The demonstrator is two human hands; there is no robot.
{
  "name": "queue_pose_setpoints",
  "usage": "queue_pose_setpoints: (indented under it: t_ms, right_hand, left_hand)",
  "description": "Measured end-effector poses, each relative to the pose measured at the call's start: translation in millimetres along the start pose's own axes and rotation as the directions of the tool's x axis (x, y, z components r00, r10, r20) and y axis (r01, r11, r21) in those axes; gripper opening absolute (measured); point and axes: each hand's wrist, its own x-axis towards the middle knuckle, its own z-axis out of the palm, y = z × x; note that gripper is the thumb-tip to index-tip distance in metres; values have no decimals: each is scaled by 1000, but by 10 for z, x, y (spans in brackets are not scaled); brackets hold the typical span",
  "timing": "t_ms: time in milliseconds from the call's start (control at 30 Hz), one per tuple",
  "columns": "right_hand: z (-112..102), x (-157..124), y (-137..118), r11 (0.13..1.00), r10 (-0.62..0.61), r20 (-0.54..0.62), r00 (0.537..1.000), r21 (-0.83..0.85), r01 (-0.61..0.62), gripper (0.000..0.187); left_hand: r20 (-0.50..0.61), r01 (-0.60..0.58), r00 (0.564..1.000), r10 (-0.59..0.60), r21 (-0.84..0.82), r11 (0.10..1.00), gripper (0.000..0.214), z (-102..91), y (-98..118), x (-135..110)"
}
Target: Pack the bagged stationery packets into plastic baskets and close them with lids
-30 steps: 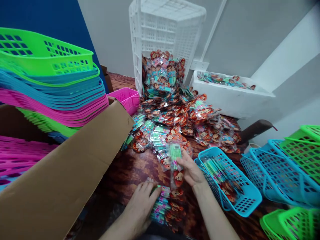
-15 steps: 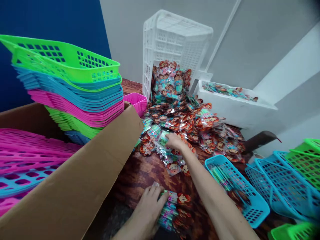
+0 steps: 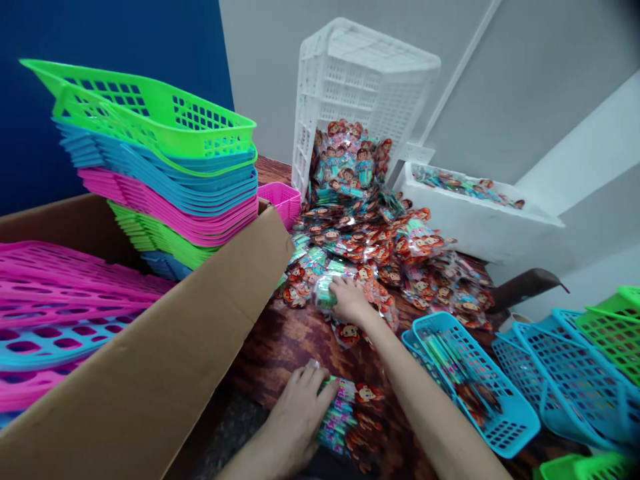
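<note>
My left hand [image 3: 300, 417] lies over a stack of clear packets [image 3: 340, 413] near the table's front edge, its fingers curled round their left end. The packets hold thin green and pink sticks with red-haired cartoon figures at the right end. Farther off, my right hand [image 3: 349, 298] is closed at the fingertips on a clear packet of light green sticks [image 3: 325, 291]. That packet is at the front of a large heap of similar packets [image 3: 370, 243]. My fingers hide part of it, and the exact contents are hard to make out.
A white crate [image 3: 360, 73] tipped on its side spills packets. A white box [image 3: 480, 213] holds more. A blue basket [image 3: 517, 417] with packets stands right, beside other blue baskets [image 3: 565, 373]. Left, a cardboard box [image 3: 165, 347] holds stacked coloured baskets [image 3: 175, 180]. A pink basket [image 3: 283, 200] stands behind.
My right hand has drawn slightly nearer, with the green packet lifting at its fingertips. My left hand stays on the stack. The whole view has shifted a little.
</note>
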Motion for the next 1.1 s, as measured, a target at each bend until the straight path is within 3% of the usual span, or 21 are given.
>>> queue_pose_setpoints:
  t_ms: [233,333,500,633,800,900,967,1100]
  right_hand:
    - [287,-489,-127,998,-44,-191,981,-60,33,36]
    - [298,-468,-78,997,-56,-203,978,-62,45,37]
    - [173,-258,-67,987,-113,-122,986,-123,98,30]
    - [146,-241,-165,982,-138,-160,978,-147,114,26]
    - [258,-566,-227,977,-177,-230,957,-156,143,25]
    - [345,-861,-181,992,-115,-232,966,-81,99,26]
    - [405,-1044,-127,995,-100,-182,978,-36,95,37]
    - [526,-1296,-28,979,-114,-112,987,158,131,78]
  left_hand:
    - [7,6,1000,-6,4,1000,85,43,-14,0]
    - [-2,-1,1000,1,5,1000,87,47,-15,-3]
    - [-17,-1,1000,1,16,1000,87,38,1,-2]
    - [-39,-8,999,8,5,1000,86,55,0,-8]
    - [-42,-15,999,15,13,1000,84,56,-8,-13]
    - [-32,-25,999,26,33,999,85,34,-3,-13]
    - [-25,-27,999,29,45,999,84,12,5,-14]
    - [-29,-27,999,28,53,998,84,-25,27,-13]
